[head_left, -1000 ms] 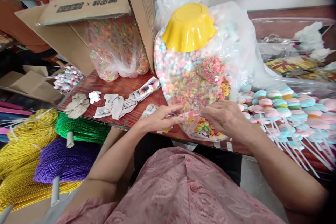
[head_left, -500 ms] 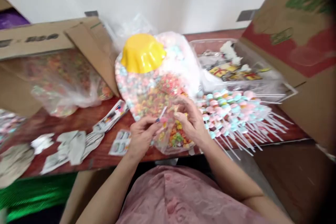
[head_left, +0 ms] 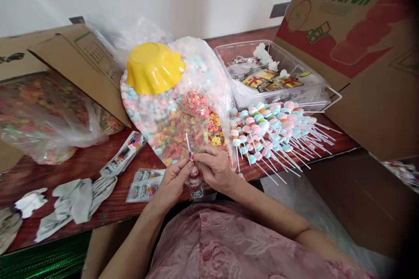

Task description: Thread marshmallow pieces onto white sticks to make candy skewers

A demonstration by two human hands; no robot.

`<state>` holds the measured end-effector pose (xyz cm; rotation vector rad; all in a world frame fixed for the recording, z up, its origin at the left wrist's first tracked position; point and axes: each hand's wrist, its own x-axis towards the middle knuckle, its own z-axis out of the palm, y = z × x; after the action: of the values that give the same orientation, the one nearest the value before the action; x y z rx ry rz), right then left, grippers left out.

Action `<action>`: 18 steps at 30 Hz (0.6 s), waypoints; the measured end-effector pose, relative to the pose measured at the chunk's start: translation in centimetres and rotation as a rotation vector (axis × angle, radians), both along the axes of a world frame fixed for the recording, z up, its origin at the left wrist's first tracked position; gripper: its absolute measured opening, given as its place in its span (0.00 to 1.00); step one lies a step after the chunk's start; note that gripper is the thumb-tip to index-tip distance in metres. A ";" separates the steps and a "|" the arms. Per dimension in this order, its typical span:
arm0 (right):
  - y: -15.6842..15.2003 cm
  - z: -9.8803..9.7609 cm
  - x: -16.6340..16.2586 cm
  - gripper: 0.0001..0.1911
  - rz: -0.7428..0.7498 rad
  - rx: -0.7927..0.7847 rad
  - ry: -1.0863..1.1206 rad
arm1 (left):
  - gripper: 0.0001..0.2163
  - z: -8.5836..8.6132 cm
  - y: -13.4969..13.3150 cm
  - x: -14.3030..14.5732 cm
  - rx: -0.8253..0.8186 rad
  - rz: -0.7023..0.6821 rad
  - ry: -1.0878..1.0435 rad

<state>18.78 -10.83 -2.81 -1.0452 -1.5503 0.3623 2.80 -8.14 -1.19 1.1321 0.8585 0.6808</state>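
Note:
A candy lollipop in a small printed clear wrapper [head_left: 196, 187] hangs head down between my hands, its white stick [head_left: 187, 141] pointing up. My left hand [head_left: 175, 178] is closed, with thumb and forefinger pinching the wrapper's gathered neck. From the other side, my right hand [head_left: 216, 169] is also closed at that neck, its fingertips almost meeting the left ones. What exactly the fingertips press on is partly hidden. Just beyond the hands lies a big clear bag of colourful ring candies [head_left: 176, 133]. To the right is a pile of pink and blue marshmallow-like lollipops [head_left: 265, 126].
An upturned yellow bowl [head_left: 155, 67] rests on a bag of pastel candies [head_left: 137, 100]. A clear plastic bin [head_left: 301, 100] stands behind the lollipop pile. Cardboard boxes [head_left: 369, 96] flank the table on both sides. Flat printed wrappers [head_left: 144, 187] and grey gloves [head_left: 78, 200] lie at left.
My hands have come together at the wrapper's neck; the right hand was apart before. The wrapped candy now shows below them. The view has shifted to the right.

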 end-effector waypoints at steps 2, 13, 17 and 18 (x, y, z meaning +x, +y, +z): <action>-0.4 -0.7 -0.7 0.10 -0.027 -0.031 0.070 | 0.19 -0.2 -0.2 -0.4 -0.006 -0.066 0.056; -2.9 -1.9 -1.8 0.14 0.190 -0.445 0.637 | 0.21 0.2 -2.5 0.0 -0.043 -0.138 0.225; -3.8 -0.7 0.3 0.18 0.094 -0.304 0.307 | 0.22 0.7 -3.1 0.6 -0.068 -0.272 0.187; -4.1 -0.1 1.5 0.18 0.081 -0.265 0.149 | 0.22 0.8 -3.3 1.0 -0.097 -0.298 0.156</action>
<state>20.23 -14.90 -2.90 -1.1325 -1.4392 0.7016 3.76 -11.41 -0.41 1.2057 0.8226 0.3055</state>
